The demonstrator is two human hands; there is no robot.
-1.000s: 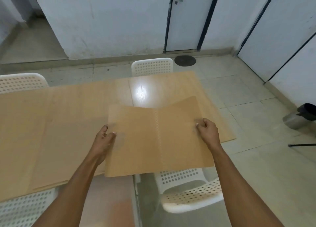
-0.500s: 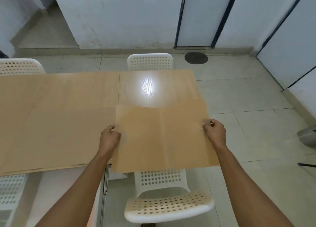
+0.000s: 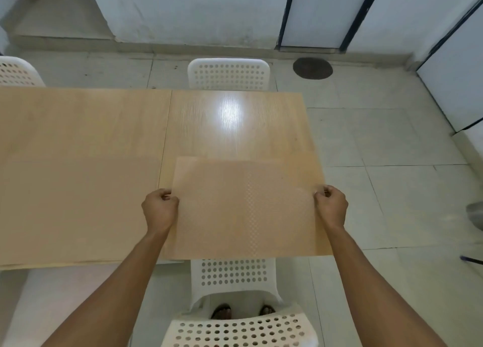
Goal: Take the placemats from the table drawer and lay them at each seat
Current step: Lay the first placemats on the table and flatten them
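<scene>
Placemat held flat between both hands over the near right end of the table — a thin, tan rectangular sheet whose colour nearly matches the wood beneath it. A narrow vertical band of small checkered texture runs down it a little right of centre, and the rest of its surface is plain and slightly matte. Its far edge lies over the tabletop, while its near edge overhangs the table's front edge, above the back of a white perforated chair. Whether the sheet already touches the wood cannot be told.

Left hand is closed on the mat's left edge, fingers curled and thumb pinching on top. Right hand is clamped the same way on the right edge, which reaches just past the table's right end.

Another mat of the same tan lies flat on the table to the left — its outline is faint against the wood. More white perforated chairs stand at the far side.
</scene>
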